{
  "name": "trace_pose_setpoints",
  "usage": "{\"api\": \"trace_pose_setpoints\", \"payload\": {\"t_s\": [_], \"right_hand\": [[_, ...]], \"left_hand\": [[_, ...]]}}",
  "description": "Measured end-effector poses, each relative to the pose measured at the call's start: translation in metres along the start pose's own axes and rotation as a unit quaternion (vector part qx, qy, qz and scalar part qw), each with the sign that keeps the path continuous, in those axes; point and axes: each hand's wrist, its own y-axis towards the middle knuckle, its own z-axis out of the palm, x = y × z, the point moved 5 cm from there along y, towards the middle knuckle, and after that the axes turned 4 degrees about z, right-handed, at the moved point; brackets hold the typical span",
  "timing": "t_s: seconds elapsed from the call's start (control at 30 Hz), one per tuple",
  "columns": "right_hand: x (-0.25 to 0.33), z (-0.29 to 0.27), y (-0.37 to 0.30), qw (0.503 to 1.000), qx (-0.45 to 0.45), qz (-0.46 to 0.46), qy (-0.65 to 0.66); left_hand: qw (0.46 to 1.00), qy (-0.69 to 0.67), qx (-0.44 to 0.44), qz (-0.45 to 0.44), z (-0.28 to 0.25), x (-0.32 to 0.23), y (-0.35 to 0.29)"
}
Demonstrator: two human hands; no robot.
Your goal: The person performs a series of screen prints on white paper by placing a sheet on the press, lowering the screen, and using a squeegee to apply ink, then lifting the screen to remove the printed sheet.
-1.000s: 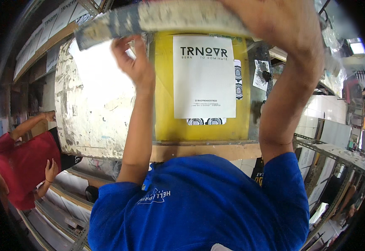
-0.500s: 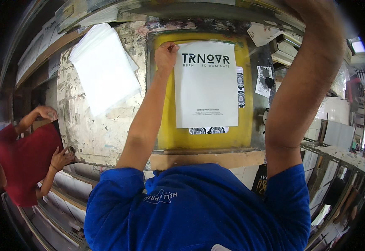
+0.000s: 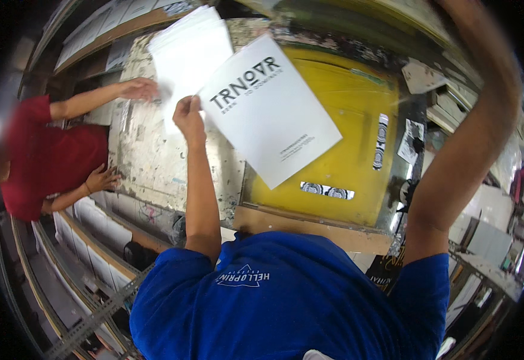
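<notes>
My left hand (image 3: 190, 118) is closed on the upper left corner of a printed white paper sheet (image 3: 274, 117). The sheet is tilted and partly over a yellow board (image 3: 358, 135), with black lettering near its top and small print near its bottom. On the board, two strips with black round designs show: a lower strip (image 3: 327, 191) and a right-hand strip (image 3: 381, 142). My right arm (image 3: 454, 174) reaches up past the top edge, where its hand is out of sight. Left of the printed sheet lies a fanned stack of white sheets (image 3: 190, 51).
At the left a person in a red shirt (image 3: 66, 141) holds one hand (image 3: 139, 89) close to the white stack. A greenish panel (image 3: 358, 27) spans the far side. Below left stand racks (image 3: 93, 240). An ink-blotted paper (image 3: 412, 141) lies right of the board.
My left hand has lifted the printed sheet and swung it leftward, uncovering more of the board and both strips. The other person's far hand has moved toward the white stack. My view has shifted.
</notes>
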Motion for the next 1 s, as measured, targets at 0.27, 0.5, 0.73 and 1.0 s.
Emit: {"api": "trace_pose_setpoints", "payload": {"t_s": [0.27, 0.5, 0.73, 1.0], "right_hand": [[-0.025, 0.006, -0.023, 0.995, -0.092, 0.017, 0.032], [-0.027, 0.008, -0.024, 0.996, -0.089, 0.019, 0.027], [-0.025, 0.008, -0.021, 0.995, -0.088, 0.023, 0.027], [-0.023, 0.006, -0.016, 0.995, -0.090, 0.019, 0.030]], "left_hand": [[0.970, 0.101, -0.221, -0.024, -0.231, 0.029, 0.028], [0.833, 0.407, -0.240, 0.287, -0.150, -0.044, 0.018], [0.855, 0.426, 0.175, 0.238, 0.070, 0.003, -0.053], [0.992, 0.098, -0.025, -0.078, 0.049, -0.001, -0.022]]}}
